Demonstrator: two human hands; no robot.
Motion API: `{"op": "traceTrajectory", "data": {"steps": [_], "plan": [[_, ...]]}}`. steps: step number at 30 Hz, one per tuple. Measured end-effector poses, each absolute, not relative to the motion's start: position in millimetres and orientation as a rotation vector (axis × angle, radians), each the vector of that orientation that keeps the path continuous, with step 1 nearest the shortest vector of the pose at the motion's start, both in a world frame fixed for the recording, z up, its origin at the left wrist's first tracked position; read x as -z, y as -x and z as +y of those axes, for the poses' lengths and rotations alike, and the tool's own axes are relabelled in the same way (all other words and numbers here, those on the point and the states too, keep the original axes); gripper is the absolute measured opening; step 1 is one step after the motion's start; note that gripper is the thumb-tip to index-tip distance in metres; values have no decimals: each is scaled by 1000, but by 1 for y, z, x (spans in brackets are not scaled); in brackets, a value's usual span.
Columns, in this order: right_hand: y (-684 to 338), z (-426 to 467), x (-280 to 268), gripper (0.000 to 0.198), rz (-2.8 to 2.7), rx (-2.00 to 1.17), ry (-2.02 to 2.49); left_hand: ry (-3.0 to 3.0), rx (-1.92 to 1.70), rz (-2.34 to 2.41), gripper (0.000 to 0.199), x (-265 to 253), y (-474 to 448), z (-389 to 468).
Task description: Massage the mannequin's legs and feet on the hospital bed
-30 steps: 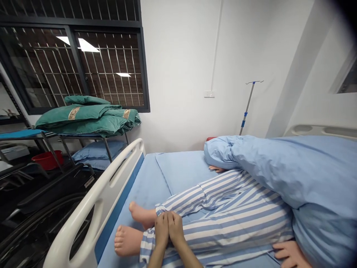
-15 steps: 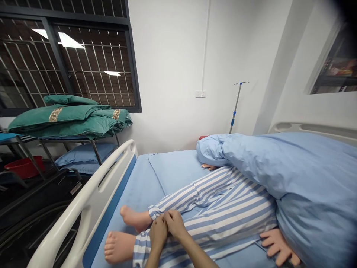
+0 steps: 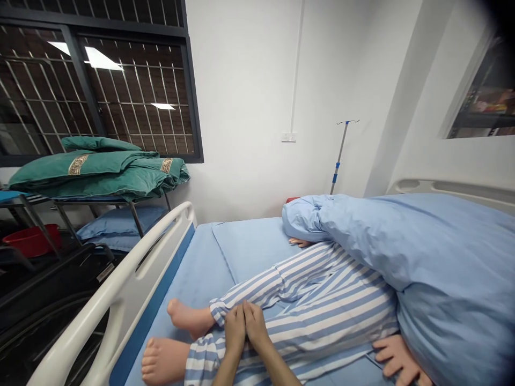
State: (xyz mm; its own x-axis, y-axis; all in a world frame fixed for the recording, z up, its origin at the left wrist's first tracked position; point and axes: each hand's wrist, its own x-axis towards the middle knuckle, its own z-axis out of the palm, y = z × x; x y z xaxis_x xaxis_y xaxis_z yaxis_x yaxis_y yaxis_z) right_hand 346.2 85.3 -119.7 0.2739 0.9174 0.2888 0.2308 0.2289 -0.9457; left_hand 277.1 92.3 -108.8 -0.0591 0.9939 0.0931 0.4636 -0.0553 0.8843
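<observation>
A mannequin in blue-and-white striped trousers (image 3: 338, 311) lies on the bed, its two bare feet towards the footboard. My left hand (image 3: 235, 328) and my right hand (image 3: 254, 325) are side by side, touching each other, on its nearer lower leg above the ankle. Both sets of fingers bend over the far side of the leg; the fingertips are hidden. Beyond my hands lies the farther foot (image 3: 189, 317); the nearer foot (image 3: 166, 360) is to their left. A blue quilt (image 3: 402, 236) covers the upper body, and a mannequin hand (image 3: 398, 356) sticks out below it.
A white footboard (image 3: 116, 289) rises along the left of the bed. Past it are a black wheelchair (image 3: 48, 300), a red basin (image 3: 32, 241) and green folded quilts (image 3: 104, 171) on a rack. An IV pole (image 3: 338, 161) stands behind the bed.
Both hands have shifted slightly up the leg, away from the ankle, and now sit more evenly side by side. The view has moved a little; the mannequin's pose looks the same.
</observation>
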Motion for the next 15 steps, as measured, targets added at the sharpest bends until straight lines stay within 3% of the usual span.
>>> {"op": "traceTrajectory", "data": {"steps": [7,15], "plan": [[-343,88,117,38,-1182,-799,1247,-1626,-942,1662,40,116,-276,90],[-344,85,112,37,-1256,-677,1280,-1609,-996,1629,38,112,-275,87]]}}
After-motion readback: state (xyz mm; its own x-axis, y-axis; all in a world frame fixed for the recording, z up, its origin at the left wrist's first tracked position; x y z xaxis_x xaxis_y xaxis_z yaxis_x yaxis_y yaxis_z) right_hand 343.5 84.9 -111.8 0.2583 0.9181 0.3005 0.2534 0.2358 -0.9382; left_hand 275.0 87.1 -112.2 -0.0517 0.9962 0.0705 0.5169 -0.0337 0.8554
